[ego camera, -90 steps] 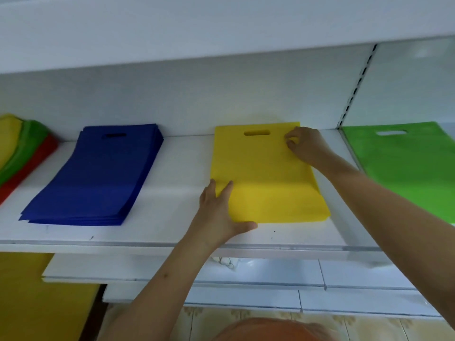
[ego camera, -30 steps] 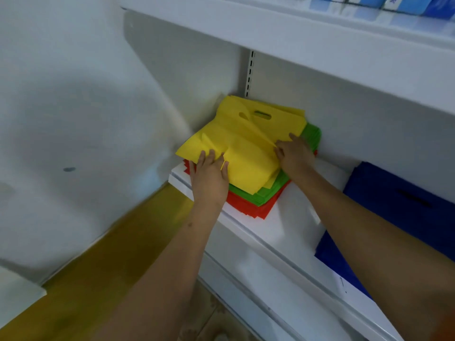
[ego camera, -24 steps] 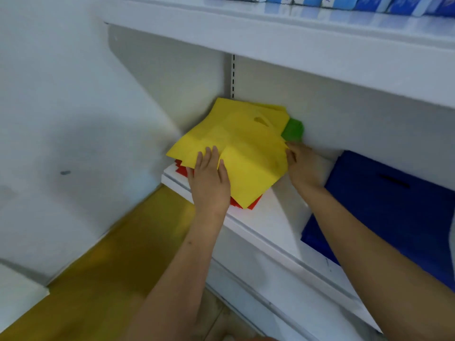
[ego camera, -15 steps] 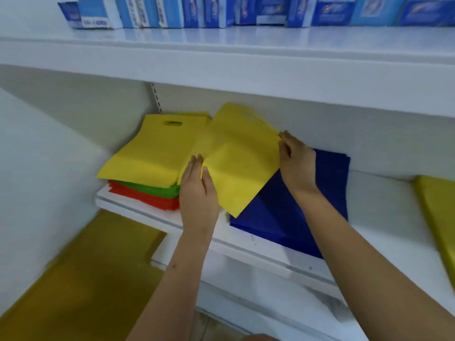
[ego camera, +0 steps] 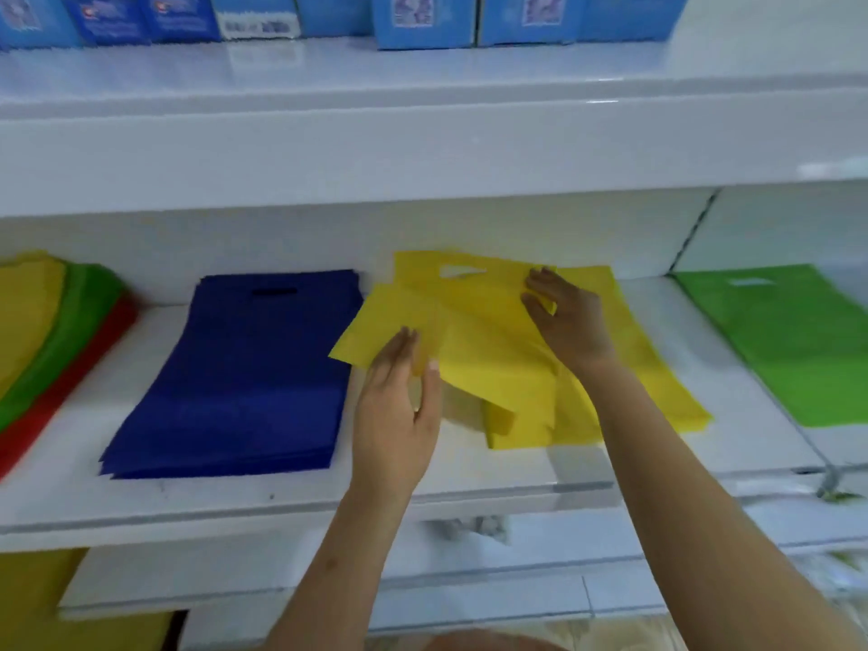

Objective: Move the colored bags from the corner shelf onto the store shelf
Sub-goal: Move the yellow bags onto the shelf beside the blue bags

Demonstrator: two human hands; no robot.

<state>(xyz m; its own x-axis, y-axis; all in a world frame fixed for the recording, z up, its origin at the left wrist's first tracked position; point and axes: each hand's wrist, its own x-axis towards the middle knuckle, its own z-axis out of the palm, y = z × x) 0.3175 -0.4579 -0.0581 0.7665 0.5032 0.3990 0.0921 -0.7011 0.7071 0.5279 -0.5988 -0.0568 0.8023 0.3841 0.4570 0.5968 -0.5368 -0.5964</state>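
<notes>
A loose yellow bag (ego camera: 474, 335) with a cut-out handle hangs tilted just above the yellow stack (ego camera: 653, 368) on the white store shelf (ego camera: 282, 491). My left hand (ego camera: 399, 415) pinches its lower left edge between thumb and fingers. My right hand (ego camera: 568, 317) grips its upper right part, fingers curled into the fabric. At the far left lies the corner pile (ego camera: 42, 331) of yellow, green and red bags.
A blue stack (ego camera: 244, 373) lies left of the yellow one and a green stack (ego camera: 789, 340) lies to the right. Blue boxes (ego camera: 422, 16) line the shelf above. Lower white shelves (ego camera: 469, 584) jut out beneath.
Both hands have carried the yellow bag rightward from the corner pile, past the blue stack, to above the yellow stack. The view has swung right with them.
</notes>
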